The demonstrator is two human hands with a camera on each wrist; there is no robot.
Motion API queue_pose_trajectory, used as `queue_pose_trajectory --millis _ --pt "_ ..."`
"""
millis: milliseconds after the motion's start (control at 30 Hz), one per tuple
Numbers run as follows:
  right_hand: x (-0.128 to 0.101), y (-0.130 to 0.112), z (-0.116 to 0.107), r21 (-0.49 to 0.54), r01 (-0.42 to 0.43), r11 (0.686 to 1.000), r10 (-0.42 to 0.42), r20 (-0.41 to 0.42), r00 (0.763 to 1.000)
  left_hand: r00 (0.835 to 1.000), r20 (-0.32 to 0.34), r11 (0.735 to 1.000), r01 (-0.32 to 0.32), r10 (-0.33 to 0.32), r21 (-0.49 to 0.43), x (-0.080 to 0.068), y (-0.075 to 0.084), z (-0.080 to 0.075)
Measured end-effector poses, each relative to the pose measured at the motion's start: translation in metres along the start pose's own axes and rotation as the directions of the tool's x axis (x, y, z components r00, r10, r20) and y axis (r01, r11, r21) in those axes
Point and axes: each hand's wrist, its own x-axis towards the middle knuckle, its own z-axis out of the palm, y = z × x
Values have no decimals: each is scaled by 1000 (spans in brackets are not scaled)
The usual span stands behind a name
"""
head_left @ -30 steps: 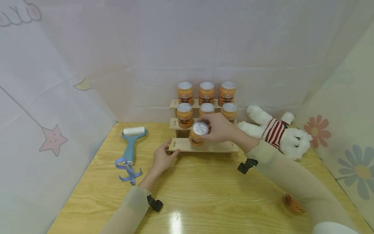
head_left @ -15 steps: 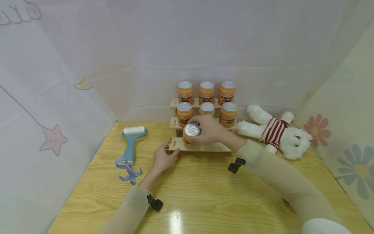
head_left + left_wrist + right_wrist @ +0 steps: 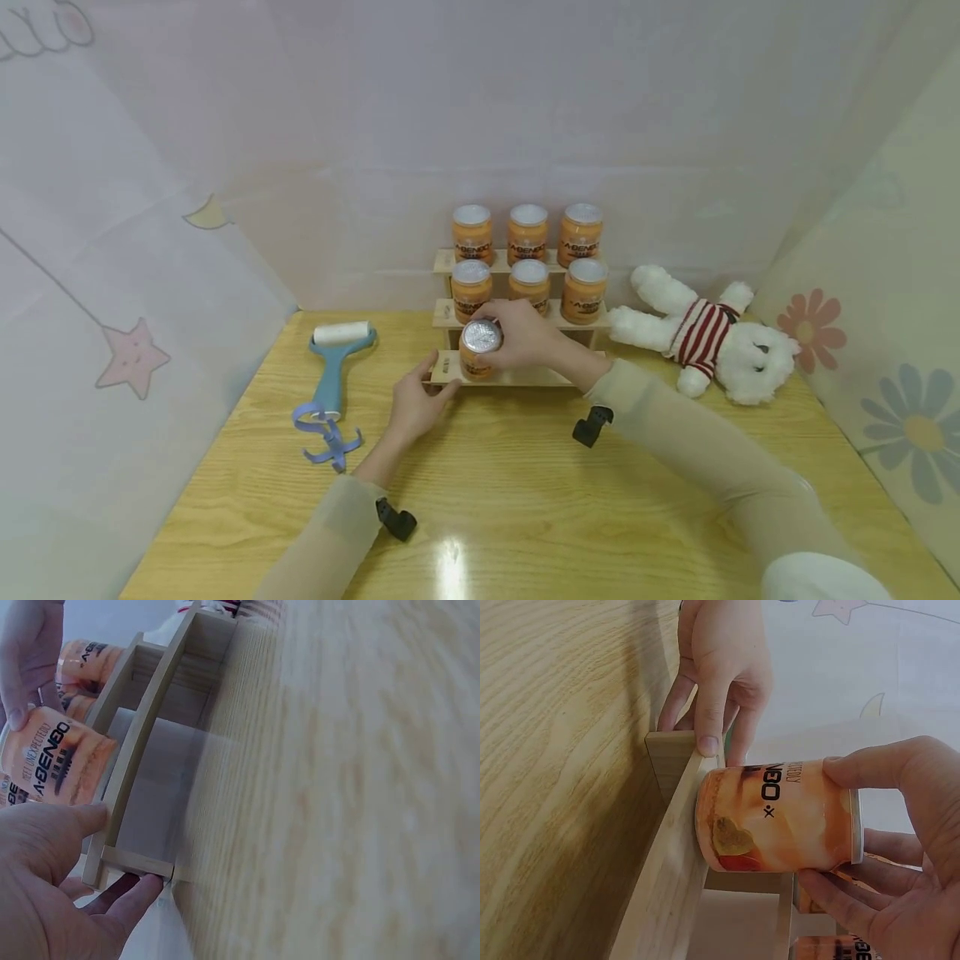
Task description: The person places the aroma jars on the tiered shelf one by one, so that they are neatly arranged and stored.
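Note:
In the head view a three-tier wooden shelf (image 3: 540,378) stands against the back drape. My right hand (image 3: 521,337) grips an orange can (image 3: 472,363) with a silver lid, upright at the left of the lowest tier. The right wrist view shows thumb and fingers round the upper end of the can (image 3: 772,821), its base at the wooden board. My left hand (image 3: 416,407) holds the shelf's left end; in the left wrist view its thumb lies on the front edge and its fingers on the end panel. Similar cans (image 3: 472,287) fill the two upper tiers.
On the left lie a blue-handled roller (image 3: 330,379) with a white head and a purple hooked stand (image 3: 333,446). A white plush toy (image 3: 753,362) in a striped top lies right of the shelf. Drapes rise behind and at both sides of the wooden table (image 3: 510,500).
My right hand has carried the can leftward along the lowest tier to its left part, near my left hand. My left hand has stayed at the shelf's end.

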Motion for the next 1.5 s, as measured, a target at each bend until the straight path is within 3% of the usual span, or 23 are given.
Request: queue_pose_trajectory --millis 433,1200,1433,1500 --pt "2 -2 10 27 -10 1000 10 0 1000 1000 1 1000 2 -2 11 1 -1 -1" --pt "-6 0 19 100 -13 995 23 -97 995 1000 2 1000 7 -7 8 2 1 1" --pt "-8 -1 16 70 -3 998 9 -91 996 1000 8 1000 10 -10 -6 3 1 1" --pt "-11 0 7 76 22 997 -12 -130 991 1000 8 1000 5 -5 -2 3 1 2"
